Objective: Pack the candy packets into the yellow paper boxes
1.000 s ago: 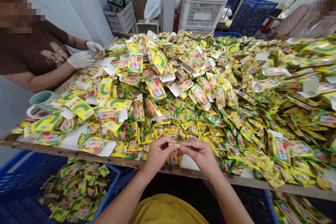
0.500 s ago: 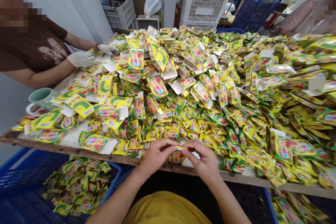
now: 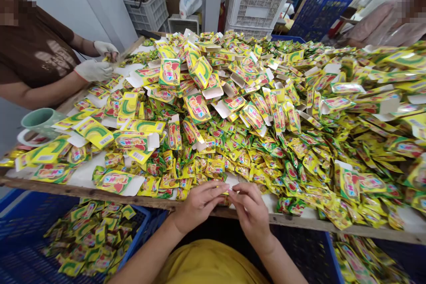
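Note:
Both hands meet at the table's near edge, over a small yellow printed box [image 3: 226,199] that the fingers mostly hide. My left hand [image 3: 199,204] pinches it from the left with thumb and forefinger. From the right, my right hand [image 3: 251,213] has its fingertips closed at the box's top edge. Just beyond the hands spreads a heap of small yellow-green sachets [image 3: 213,166]. Flat printed boxes with open white flaps, one of them a yellow box [image 3: 116,182] left of my hands, lie on and around the heap.
A blue crate [image 3: 141,235] with sachets stands below the table edge [image 3: 100,193] at left. A green mug [image 3: 40,120] sits at the left end. Across that corner, a co-worker's gloved hand [image 3: 93,71] handles something small. White crates [image 3: 256,6] are stacked behind.
My fingertips have shifted slightly on the box, and less of its front shows. The co-worker's far gloved hand has drawn back from the heap toward the other hand. The view has shifted a little.

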